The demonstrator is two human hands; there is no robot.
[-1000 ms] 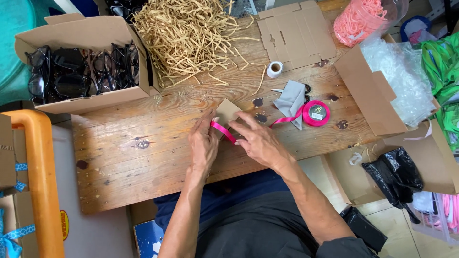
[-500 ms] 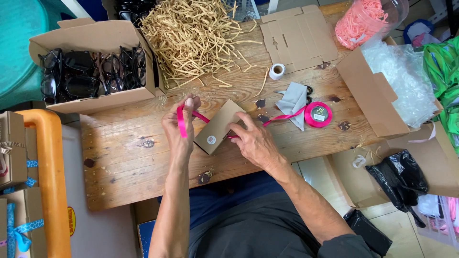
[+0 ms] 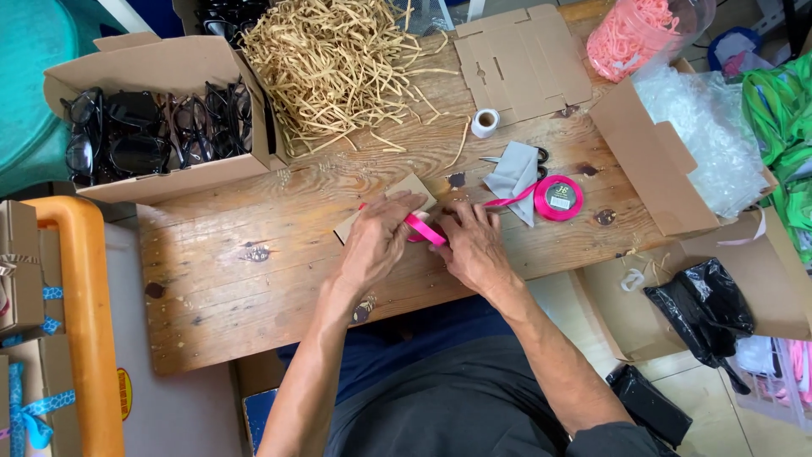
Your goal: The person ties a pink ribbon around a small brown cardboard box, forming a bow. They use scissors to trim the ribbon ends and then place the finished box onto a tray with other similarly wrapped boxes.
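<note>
On the far left stands an open brown cardboard box full of dark glasses (image 3: 161,135), on the worn wooden table (image 3: 254,288). Next to it lies a big heap of tan paper shreds (image 3: 338,59).

In the middle, the left hand (image 3: 376,241) lies on a small flat brown cardboard box (image 3: 385,211), with its fingers curled and pinching a bright pink ribbon (image 3: 423,230) against the box. The right hand (image 3: 474,245) is just beside it, fingers bent down on the same ribbon and box (the box is mostly hidden under both hands). I think the ribbon goes around the box, but the hands cover that part.

The ribbon runs on to the right, past a grey cloth (image 3: 514,176), to a round pink ribbon spool (image 3: 559,197). A small white tape roll (image 3: 485,123) stands behind them, near a flat sheet of folded-out cardboard (image 3: 520,63).
</note>
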